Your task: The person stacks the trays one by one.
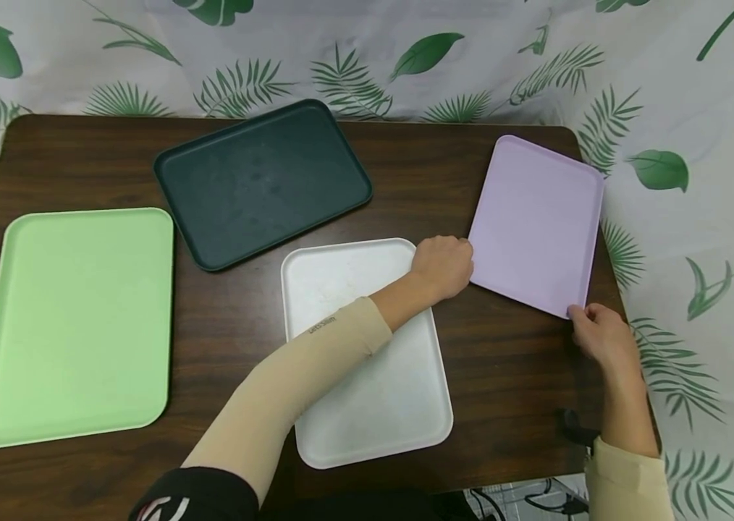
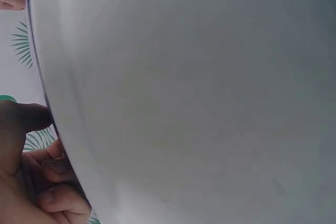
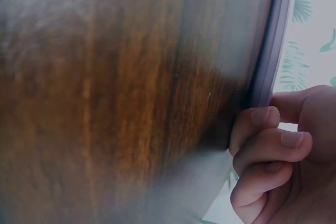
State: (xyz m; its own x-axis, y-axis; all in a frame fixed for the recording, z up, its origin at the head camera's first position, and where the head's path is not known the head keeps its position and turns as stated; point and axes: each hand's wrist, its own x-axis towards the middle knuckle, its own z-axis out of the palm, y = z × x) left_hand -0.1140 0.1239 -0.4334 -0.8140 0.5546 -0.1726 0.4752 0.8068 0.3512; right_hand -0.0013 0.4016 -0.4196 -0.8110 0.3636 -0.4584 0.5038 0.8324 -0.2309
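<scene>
A lavender rectangular tray [image 1: 536, 224] lies at the table's right side, slightly turned. My left hand [image 1: 443, 266] reaches across the white tray [image 1: 373, 391] and pinches the lavender tray's near left corner. In the left wrist view, the thumb and curled fingers of that hand [image 2: 37, 166] meet at the thin lavender edge, beside the large pale surface of the white tray. At the near right corner, my right hand [image 1: 604, 333] pinches the lavender tray between thumb and fingers. The right wrist view has its curled fingers [image 3: 270, 142] at the end of the lavender rim [image 3: 270, 51].
On the left of the brown wooden table [image 1: 230, 347] lies a light green tray [image 1: 80, 325]. A dark green tray [image 1: 263, 184] sits askew at the back. Leaf-patterned cloth [image 1: 699, 253] hangs behind and to the right. Black cables [image 1: 546, 499] show below the near edge.
</scene>
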